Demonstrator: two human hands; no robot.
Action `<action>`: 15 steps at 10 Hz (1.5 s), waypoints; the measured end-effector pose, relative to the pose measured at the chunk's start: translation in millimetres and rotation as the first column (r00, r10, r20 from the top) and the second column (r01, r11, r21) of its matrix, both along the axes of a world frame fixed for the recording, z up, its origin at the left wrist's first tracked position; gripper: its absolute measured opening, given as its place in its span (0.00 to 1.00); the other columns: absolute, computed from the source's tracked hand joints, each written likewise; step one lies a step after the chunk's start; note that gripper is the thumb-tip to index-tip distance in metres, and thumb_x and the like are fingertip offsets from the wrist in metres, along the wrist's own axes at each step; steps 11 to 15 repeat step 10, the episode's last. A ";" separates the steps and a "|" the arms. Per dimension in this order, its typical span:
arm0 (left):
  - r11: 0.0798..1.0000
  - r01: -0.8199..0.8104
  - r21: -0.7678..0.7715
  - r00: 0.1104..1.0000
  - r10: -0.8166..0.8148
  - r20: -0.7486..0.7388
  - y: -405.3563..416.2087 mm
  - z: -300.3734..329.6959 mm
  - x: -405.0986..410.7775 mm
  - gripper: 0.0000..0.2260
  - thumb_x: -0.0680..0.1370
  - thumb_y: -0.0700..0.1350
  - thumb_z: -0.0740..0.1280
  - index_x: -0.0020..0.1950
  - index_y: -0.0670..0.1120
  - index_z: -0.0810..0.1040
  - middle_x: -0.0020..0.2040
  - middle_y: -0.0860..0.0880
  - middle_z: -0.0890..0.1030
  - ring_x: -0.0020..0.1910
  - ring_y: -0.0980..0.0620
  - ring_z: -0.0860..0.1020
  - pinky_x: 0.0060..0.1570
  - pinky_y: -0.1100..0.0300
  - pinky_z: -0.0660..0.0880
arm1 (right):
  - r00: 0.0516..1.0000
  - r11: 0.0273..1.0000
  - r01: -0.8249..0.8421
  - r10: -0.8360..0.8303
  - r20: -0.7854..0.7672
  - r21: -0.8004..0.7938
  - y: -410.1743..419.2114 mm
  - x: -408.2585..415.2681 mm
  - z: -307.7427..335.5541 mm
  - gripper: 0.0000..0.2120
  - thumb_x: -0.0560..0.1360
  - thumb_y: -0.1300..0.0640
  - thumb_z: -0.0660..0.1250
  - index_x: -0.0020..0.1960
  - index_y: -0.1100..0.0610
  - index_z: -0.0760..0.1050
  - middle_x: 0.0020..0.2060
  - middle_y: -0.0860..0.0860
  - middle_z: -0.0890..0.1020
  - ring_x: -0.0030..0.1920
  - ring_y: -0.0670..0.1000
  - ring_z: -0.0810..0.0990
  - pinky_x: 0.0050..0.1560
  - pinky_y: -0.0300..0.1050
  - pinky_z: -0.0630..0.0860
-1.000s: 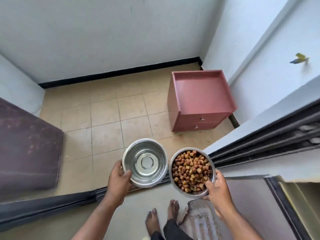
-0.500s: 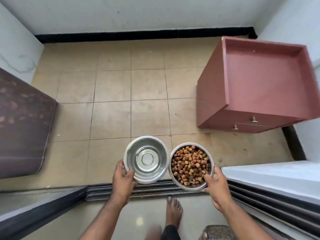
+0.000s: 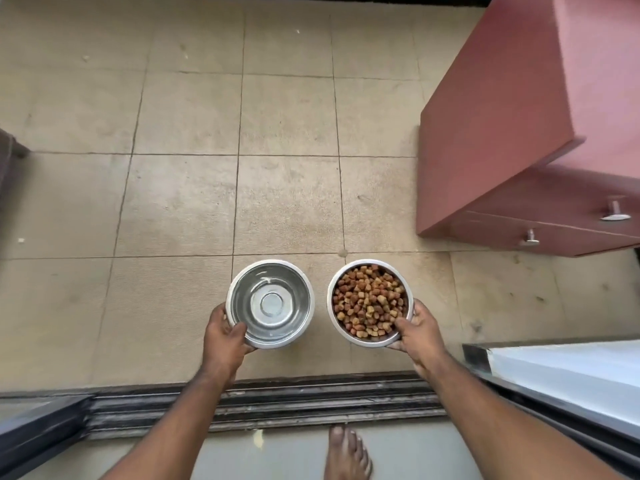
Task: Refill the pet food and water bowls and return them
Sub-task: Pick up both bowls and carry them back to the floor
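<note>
Two steel bowls are low over the beige tiled floor (image 3: pixel 180 202). The water bowl (image 3: pixel 273 299), with clear water in it, is on the left; my left hand (image 3: pixel 223 341) grips its near rim with the thumb inside. A bowl full of brown kibble (image 3: pixel 369 301) is on the right, a short gap away. My right hand (image 3: pixel 417 332) grips its near right rim, thumb over the edge. Whether either bowl touches the floor I cannot tell.
A low red cabinet (image 3: pixel 519 116) with two drawer knobs stands to the right, close to the kibble bowl. A sliding door track (image 3: pixel 277 400) runs across below my arms, with my bare foot (image 3: pixel 346 452) behind it. A door frame (image 3: pixel 571 375) is at the lower right.
I have leaned forward and down over the door track. Both bowls have gone lower toward the floor and moved apart from each other; my grips on them are unchanged.
</note>
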State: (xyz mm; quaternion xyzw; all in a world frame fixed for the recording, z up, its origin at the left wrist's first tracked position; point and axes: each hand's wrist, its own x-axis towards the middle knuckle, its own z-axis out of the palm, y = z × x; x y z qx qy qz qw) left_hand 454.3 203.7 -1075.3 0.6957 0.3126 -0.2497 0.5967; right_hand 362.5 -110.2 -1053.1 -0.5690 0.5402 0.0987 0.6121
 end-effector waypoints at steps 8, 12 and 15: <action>0.993 0.012 -0.114 1.000 -0.015 -0.027 5.4 -94.4 20.9 0.20 0.83 0.35 0.62 0.70 0.54 0.70 0.60 0.39 0.80 0.55 0.42 0.81 0.41 0.54 0.81 | 0.999 0.996 0.009 -0.012 0.035 0.088 29.5 24.9 -94.5 0.23 0.80 0.71 0.65 0.68 0.51 0.69 0.60 0.55 0.81 0.55 0.57 0.84 0.39 0.49 0.85; 0.959 0.206 0.197 0.972 -0.223 0.068 -4.2 -58.4 30.6 0.27 0.84 0.47 0.63 0.80 0.55 0.55 0.78 0.49 0.64 0.74 0.44 0.67 0.70 0.43 0.69 | 0.967 0.962 -0.249 0.240 -0.084 -0.111 32.5 24.9 -74.2 0.32 0.83 0.61 0.66 0.79 0.46 0.55 0.75 0.56 0.71 0.59 0.60 0.81 0.56 0.61 0.83; 0.959 0.206 0.197 0.972 -0.223 0.068 -4.2 -58.4 30.6 0.27 0.84 0.47 0.63 0.80 0.55 0.55 0.78 0.49 0.64 0.74 0.44 0.67 0.70 0.43 0.69 | 0.967 0.962 -0.249 0.240 -0.084 -0.111 32.5 24.9 -74.2 0.32 0.83 0.61 0.66 0.79 0.46 0.55 0.75 0.56 0.71 0.59 0.60 0.81 0.56 0.61 0.83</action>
